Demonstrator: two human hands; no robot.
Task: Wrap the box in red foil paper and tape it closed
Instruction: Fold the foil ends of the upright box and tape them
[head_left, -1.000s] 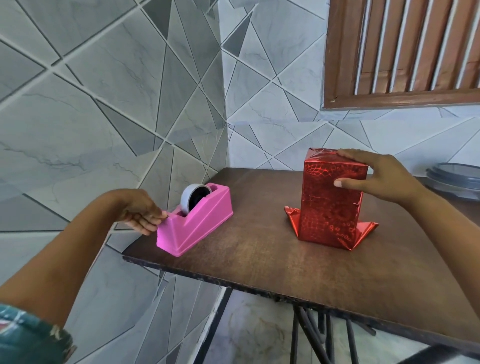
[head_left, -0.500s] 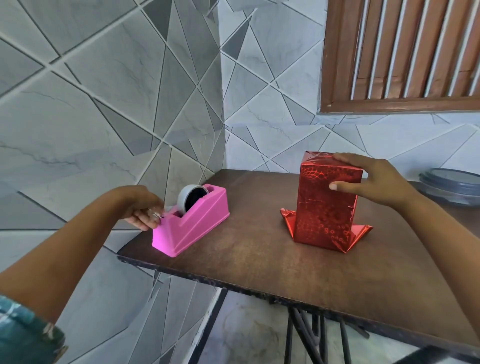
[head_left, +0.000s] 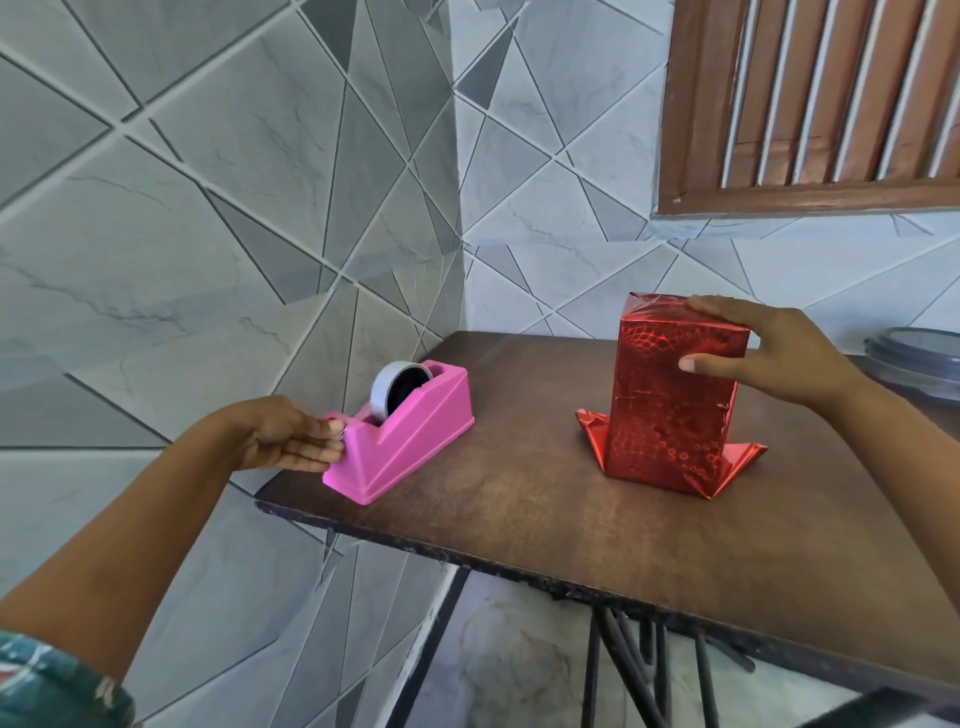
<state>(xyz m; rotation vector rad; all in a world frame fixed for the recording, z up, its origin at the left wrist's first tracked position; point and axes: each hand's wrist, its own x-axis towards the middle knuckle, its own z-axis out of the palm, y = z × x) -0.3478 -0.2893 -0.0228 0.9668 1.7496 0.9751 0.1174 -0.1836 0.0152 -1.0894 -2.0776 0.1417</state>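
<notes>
Your right hand (head_left: 769, 358) clamps the upright box (head_left: 675, 410) at right; your left hand (head_left: 280, 441) touches the dispenser (head_left: 415, 436), its hold on the tape (head_left: 385, 388) unclear. Yank hard and it may slide off the table's (head_left: 519, 525) near edge.

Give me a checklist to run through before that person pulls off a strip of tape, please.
1. Box upright on table: ok.
2. Right hand holds box, fingers on top, thumb on front: ok.
3. Roll seated in dispenser: ok.
4. Left hand at dispenser's cutter end: ok.
5. Loose tape end pinched: cannot tell.
6. Bottom flaps folded in: not ok, both stick out.
</notes>
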